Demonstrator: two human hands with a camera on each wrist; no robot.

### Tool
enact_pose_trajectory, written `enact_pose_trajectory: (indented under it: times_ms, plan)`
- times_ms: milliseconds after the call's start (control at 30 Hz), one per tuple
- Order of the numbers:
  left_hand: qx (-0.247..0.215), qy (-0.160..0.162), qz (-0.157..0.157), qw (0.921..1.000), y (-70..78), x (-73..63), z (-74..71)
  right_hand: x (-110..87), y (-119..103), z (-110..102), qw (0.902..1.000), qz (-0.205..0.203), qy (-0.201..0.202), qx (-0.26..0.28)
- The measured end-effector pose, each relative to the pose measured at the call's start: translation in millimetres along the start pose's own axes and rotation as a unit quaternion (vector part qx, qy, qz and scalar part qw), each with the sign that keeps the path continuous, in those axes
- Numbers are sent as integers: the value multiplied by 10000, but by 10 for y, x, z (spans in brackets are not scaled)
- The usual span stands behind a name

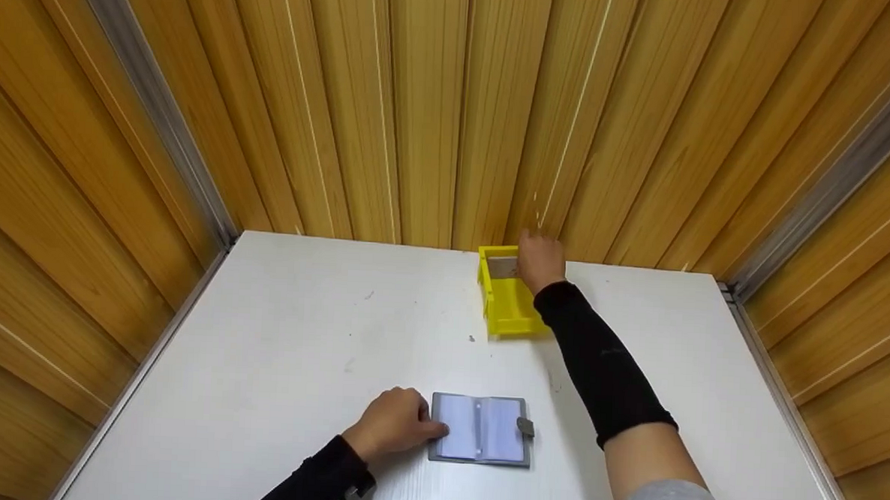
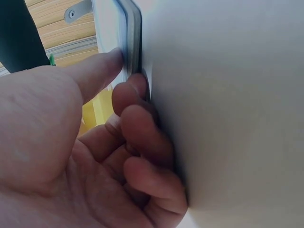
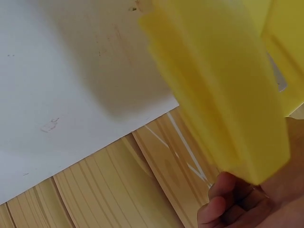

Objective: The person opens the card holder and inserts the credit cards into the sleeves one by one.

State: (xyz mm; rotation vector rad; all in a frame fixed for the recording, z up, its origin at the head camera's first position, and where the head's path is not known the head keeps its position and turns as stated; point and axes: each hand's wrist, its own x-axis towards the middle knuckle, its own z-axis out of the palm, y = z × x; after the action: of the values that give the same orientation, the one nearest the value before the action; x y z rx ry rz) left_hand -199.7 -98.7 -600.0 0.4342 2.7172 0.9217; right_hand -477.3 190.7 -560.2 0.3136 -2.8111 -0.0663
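An open card holder [image 1: 481, 429] with a grey cover, pale plastic sleeves and a snap strap on its right side lies on the white table. My left hand [image 1: 398, 424] pinches its left edge. In the left wrist view the thumb [image 2: 107, 66] is on the sleeve side, the other fingers curled by the edge against the table. Farther back, a yellow bin [image 1: 515, 327] stands near the wall with a flat greyish piece [image 1: 501, 267] at its far end. My right hand [image 1: 541, 262] grips the bin's far right corner; its fingertips curl at the wall's end in the right wrist view.
The white table [image 1: 321, 335] meets a wood-look panel wall [image 1: 421, 114] right behind the bin. Similar panels with metal edge rails [image 1: 832, 162] rise on the left and right. Small dark marks dot the tabletop.
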Motion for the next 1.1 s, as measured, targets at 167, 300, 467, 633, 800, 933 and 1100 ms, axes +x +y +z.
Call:
enact_pose_trajectory:
  times_ms: [167,300,467,633,800,933,1100]
  plan:
    - [-52,-70,-17,10000,10,-10,-8,-6,17,25,9999,86,-126,15]
    - [-68,-89,-68,9999,22,-4,-10,9,33,-15,9997,91,-215,65]
    - [-27,-71,-73,9999,12,3,-19,28,32,-75,9998,29,-201,17]
    - [0,-63,-91,9999,-10,5,-16,31,27,-91,9996,-30,-264,-24]
    - [-35,-87,-123,9999,-6,15,-14,34,47,-122,9994,-88,-335,19]
    - [-53,-68,-62,9999,-2,15,-12,14,69,-181,9987,-267,-432,10]
    - [50,-23,-15,10000,-10,18,-25,13,100,-297,9948,-637,-765,219]
